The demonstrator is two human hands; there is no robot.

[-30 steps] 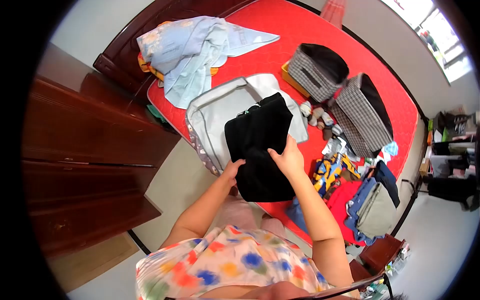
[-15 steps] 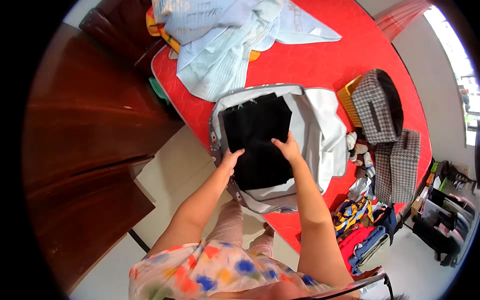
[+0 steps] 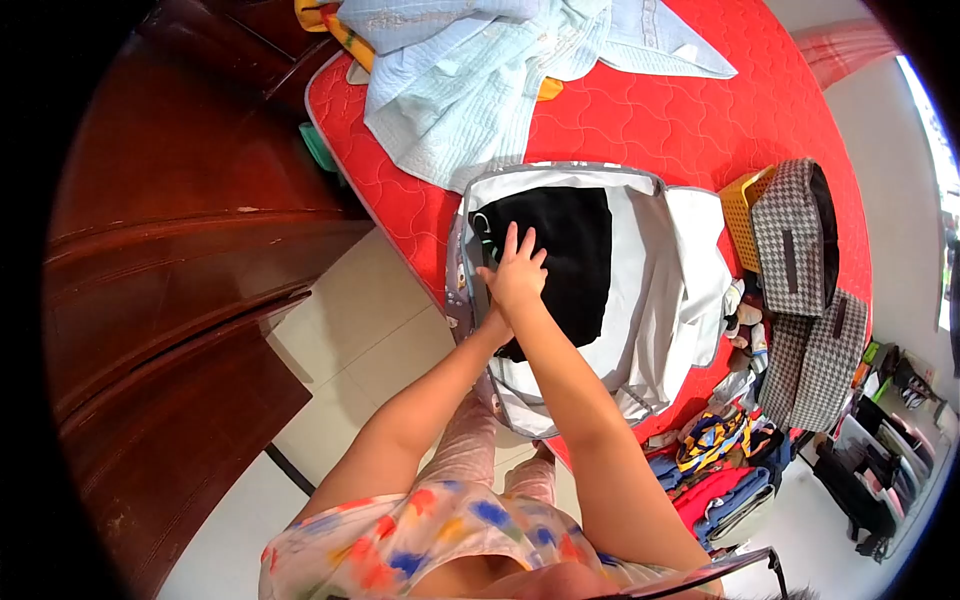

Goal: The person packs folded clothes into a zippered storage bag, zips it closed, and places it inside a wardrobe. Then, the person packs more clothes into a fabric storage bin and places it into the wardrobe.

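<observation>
A folded black garment (image 3: 575,265) lies flat inside an open grey storage bag (image 3: 640,270) with a pale lining, on the red mattress. My right hand (image 3: 518,272) rests on the garment's left part with its fingers spread, near a small white and green detail at the edge. Partly beneath my right hand and wrist is my left hand (image 3: 497,325), at the garment's lower left edge. The fingers of my left hand are hidden.
A pale blue quilt (image 3: 455,105) lies on the red mattress (image 3: 640,115). To the right are a yellow basket (image 3: 740,215), houndstooth boxes (image 3: 788,240), small rolled items and a clothes pile (image 3: 715,490). Dark red wooden furniture (image 3: 190,250) stands at the left.
The black garment has gone down into the bag. My right hand has let go of it, moved left and spread over it, crossing above my left hand. The view has shifted.
</observation>
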